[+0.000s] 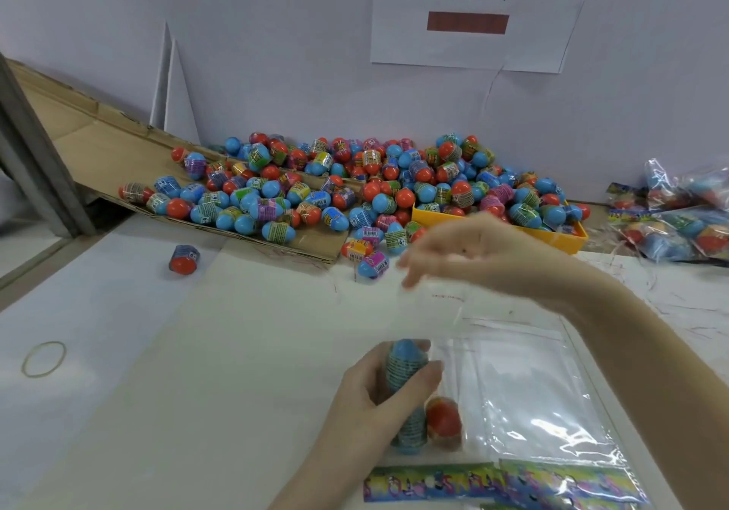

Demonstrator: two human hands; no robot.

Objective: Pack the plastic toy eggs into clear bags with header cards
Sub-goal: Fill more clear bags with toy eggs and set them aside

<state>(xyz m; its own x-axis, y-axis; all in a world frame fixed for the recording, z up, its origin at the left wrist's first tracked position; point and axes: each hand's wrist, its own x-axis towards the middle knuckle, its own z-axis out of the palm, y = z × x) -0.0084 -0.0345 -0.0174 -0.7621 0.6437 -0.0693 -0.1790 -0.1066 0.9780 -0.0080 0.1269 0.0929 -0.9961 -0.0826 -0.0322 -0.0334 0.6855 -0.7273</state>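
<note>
Left hand [371, 395]: fingers curled around a blue egg [406, 367] inside the clear bag [524, 383]. Right hand [465, 253]: blurred, fingers loosely spread above the bag's mouth.

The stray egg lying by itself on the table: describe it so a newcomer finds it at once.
Start at the sloping cardboard sheet that carries the big egg pile. Just below its lower left edge, on the white table, lies the stray egg. It lies alone, apart from the pile, red end toward the camera, with a dark wrapper.
</note>
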